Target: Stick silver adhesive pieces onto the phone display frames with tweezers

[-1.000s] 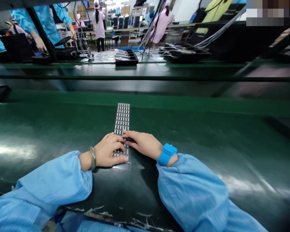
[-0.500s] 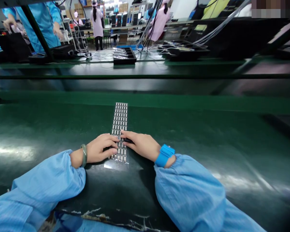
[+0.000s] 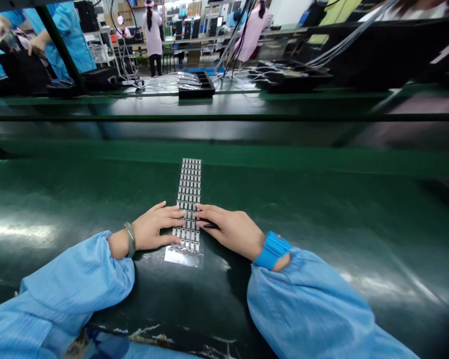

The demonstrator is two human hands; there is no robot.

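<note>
On the dark green bench lies a long clear sheet (image 3: 189, 184) bearing rows of small pale rectangular pieces with dark gaps. My left hand (image 3: 155, 227) rests flat at its left edge, fingers spread, fingertips on the sheet. From the right, my right hand (image 3: 234, 229) reaches over the same rows, its fingertips touching the sheet. A thin black tool (image 3: 210, 226) shows under its fingers, held in the hand; its kind is mostly hidden. The sheet's clear near end (image 3: 183, 256) shines below the pieces.
The green bench top (image 3: 322, 214) has a worn near edge. A rail (image 3: 224, 118) crosses behind it. Beyond stand a black tray (image 3: 196, 85) with silvery packets, bundled cables (image 3: 235, 45) and a co-worker in blue (image 3: 65, 45). A dark object (image 3: 443, 192) sits at the right.
My right hand has drawn back slightly to the right with the black tool. My left fingers have spread and flattened on the sheet. The view has shifted a little.
</note>
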